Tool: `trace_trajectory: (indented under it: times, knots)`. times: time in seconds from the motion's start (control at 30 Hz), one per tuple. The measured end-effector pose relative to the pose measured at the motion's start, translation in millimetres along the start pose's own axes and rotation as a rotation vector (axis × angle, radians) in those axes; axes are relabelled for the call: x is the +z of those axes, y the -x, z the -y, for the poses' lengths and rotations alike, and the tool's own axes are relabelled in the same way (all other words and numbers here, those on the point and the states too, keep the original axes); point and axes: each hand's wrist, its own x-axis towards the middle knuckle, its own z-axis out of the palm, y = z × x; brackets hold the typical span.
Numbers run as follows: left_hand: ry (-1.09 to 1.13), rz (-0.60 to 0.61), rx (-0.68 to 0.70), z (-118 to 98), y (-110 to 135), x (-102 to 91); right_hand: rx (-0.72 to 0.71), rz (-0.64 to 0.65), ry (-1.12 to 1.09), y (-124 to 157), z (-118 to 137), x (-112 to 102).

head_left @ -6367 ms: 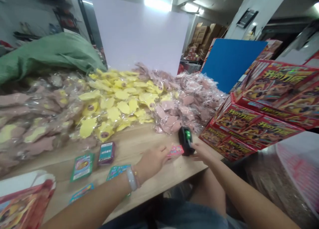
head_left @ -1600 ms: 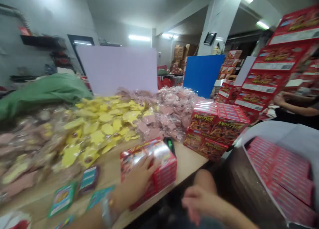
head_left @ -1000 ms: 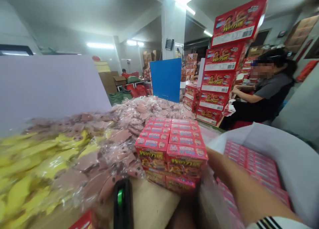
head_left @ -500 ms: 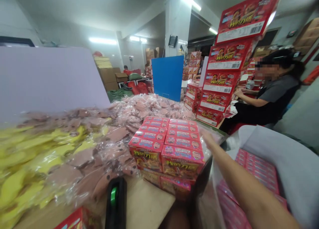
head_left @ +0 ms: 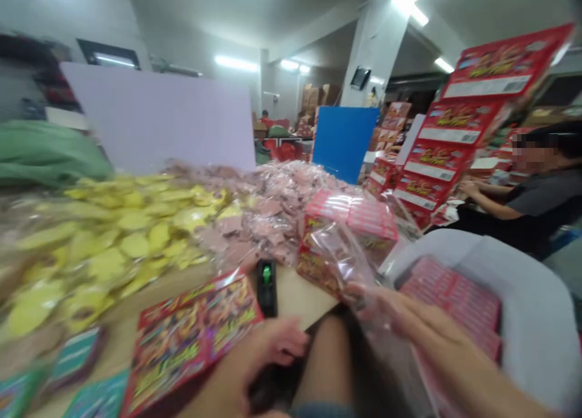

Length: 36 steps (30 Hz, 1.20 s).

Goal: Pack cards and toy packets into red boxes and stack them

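The right hand (head_left: pixel 409 321), fingers stretched out at four o'clock, now touches a clear plastic bag (head_left: pixel 343 263) veiling the stacked red boxes (head_left: pixel 350 215), bare earlier; blur hides any pinch. The left hand (head_left: pixel 273 345), spread at seven o'clock, lies on a flat red box (head_left: pixel 193 339).

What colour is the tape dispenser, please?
The tape dispenser is black with a green centre; head view.

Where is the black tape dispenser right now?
In the head view, the black tape dispenser stands on the wooden table, just right of the flat red box and beyond the person's left hand.
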Motion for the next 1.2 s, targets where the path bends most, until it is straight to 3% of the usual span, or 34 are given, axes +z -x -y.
trace_trajectory:
  times: [0.07,0.13,0.2,0.27,0.33,0.37,0.47,0.53,0.6,0.67,0.87,1.13,1.2]
  knots:
    - [0.025,0.017,-0.048,0,14,23.1,0.080,-0.074,-0.239,21,-23,79]
    - [0.025,-0.045,-0.049,12,30,30.6,0.185,-0.107,-0.452,37,-48,144]
    - [0.016,-0.166,-0.001,29,48,18.7,0.219,-0.118,-0.597,50,-67,188]
    - [-0.006,-0.335,-0.003,43,68,-9.9,0.206,0.002,-0.552,63,-75,208]
    - [-0.074,-0.475,-0.091,46,85,-47.2,0.074,0.188,-0.273,74,-69,210]
    - [-0.131,-0.503,-0.137,42,92,-65.5,-0.061,0.263,-0.088,76,-62,207]
    - [-0.287,-0.320,-0.164,16,104,-105.9,-0.598,0.298,0.365,69,-32,204]
    - [-0.279,-0.171,-0.140,-2,106,-117.5,-0.801,0.316,0.498,55,-13,214]
    - [-0.163,-0.165,-0.145,-11,105,-121.5,-0.786,0.433,0.538,38,0,228]
    - [-0.004,-0.251,-0.178,-11,104,-123.0,-0.668,0.547,0.510,24,5,241]
    - [0.269,-0.368,-0.230,4,94,-122.1,-0.452,0.507,0.425,1,-6,249]
    - [0.154,-0.378,-0.220,11,69,-113.0,-0.584,0.421,0.488,-13,-29,242]
    - [0.136,-0.406,-0.222,10,64,-111.9,-0.661,0.315,0.470,-15,-30,240]
